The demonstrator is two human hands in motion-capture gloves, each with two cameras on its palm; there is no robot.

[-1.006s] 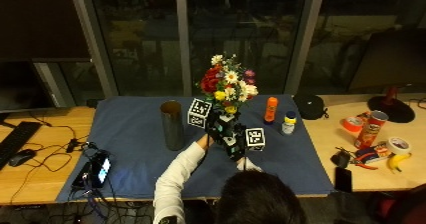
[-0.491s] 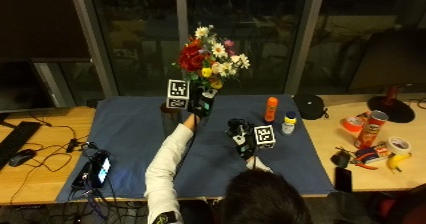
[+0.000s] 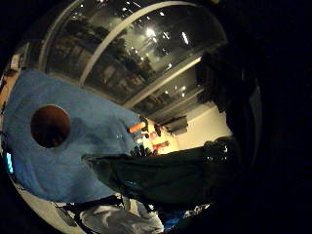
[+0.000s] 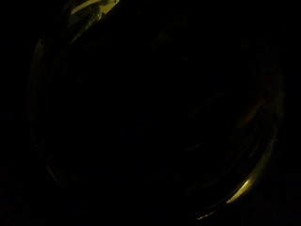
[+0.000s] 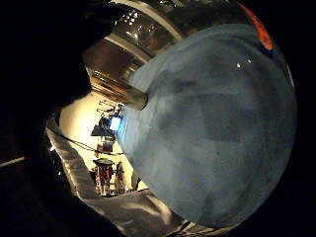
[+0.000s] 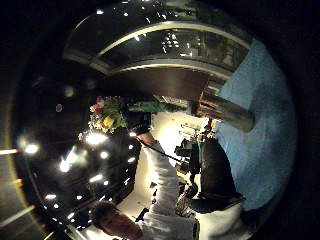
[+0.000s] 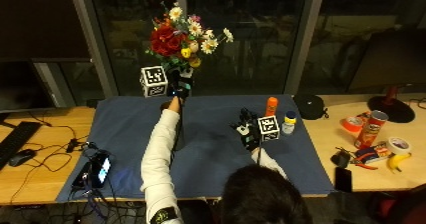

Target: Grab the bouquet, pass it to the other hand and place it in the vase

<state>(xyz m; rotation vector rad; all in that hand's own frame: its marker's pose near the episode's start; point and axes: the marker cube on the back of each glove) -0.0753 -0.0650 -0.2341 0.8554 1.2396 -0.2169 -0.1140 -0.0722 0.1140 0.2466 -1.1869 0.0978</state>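
Observation:
My left hand point(image 7: 178, 85) grips the bouquet's green stems and holds it upright, high above the blue cloth point(image 7: 213, 144). Its red, white and yellow flowers point(image 7: 183, 34) stand out against the dark window. The dark cylindrical vase point(image 7: 180, 136) stands under my left forearm and is mostly hidden by the sleeve. The left little finger side palm view looks down on the vase's round mouth point(image 3: 50, 126), with the stem ends point(image 3: 161, 175) off to one side of it. My right hand point(image 7: 247, 129) hovers over the cloth with spread fingers and holds nothing. From there the bouquet point(image 6: 107, 115) and vase point(image 6: 225, 112) both show.
An orange bottle point(image 7: 271, 106), a small bottle point(image 7: 288, 123) and a black cap point(image 7: 309, 106) stand at the cloth's far right. A crisps can point(image 7: 373, 129), tape and a banana point(image 7: 397, 161) lie on the right of the wooden table. A phone point(image 7: 100, 166) and cables sit at the left.
The right hand has let go of the bouquet and moved down to the right. The left hand has carried the bouquet up and to the left, over the vase.

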